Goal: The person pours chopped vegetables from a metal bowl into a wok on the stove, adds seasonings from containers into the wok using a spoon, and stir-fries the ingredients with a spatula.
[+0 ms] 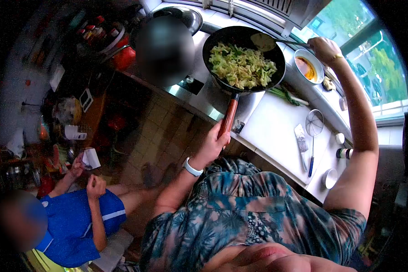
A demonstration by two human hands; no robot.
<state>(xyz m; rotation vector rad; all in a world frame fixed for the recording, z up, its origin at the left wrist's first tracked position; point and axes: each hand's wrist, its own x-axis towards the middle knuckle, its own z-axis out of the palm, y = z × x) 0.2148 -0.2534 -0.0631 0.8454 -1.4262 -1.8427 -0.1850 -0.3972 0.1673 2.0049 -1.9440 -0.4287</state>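
Observation:
My left hand [211, 143], with a white watch on its wrist, is wrapped round the brown wooden handle of a dark wok [282, 68] on the stove. Chopped cabbage [241, 65], pale green and yellow with browned bits, fills the middle of the wok. In my right hand [325, 50] is the thin handle of a spatula [264, 42]. The spatula's blade rests over the far right inner side of the wok, apart from the main heap. Just below my right hand, a white bowl [309, 66] holds orange-yellow residue or liquid.
A cutting board [276, 124] carries a cleaver [300, 140] and a wire skimmer [314, 123]; green onions [288, 96] lie at its far edge. A small white bowl [329, 178] stands at right. Another person [84, 222] in blue sits at lower left.

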